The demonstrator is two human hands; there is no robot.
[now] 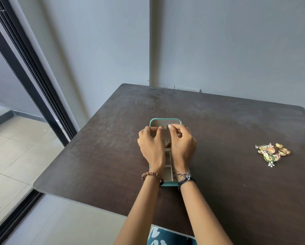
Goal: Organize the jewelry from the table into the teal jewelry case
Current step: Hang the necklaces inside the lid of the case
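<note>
The teal jewelry case (166, 119) lies open on the dark table, its beige lid panel at the far end and small compartments near me. Both hands hover over the lid part. My left hand (150, 144) and my right hand (182, 142) each pinch one end of a thin chain (164, 126) stretched across the lid panel. A small dark-gold piece (167, 146) shows between my hands inside the case. My hands hide most of the case's middle. A pile of loose jewelry (272, 152), gold, orange and green pieces, lies on the table at the right.
The dark brown table (219, 183) has its left edge near a glass sliding door and tiled floor. A grey wall runs behind the far edge. Blue patterned cloth (166, 236) shows below the near edge.
</note>
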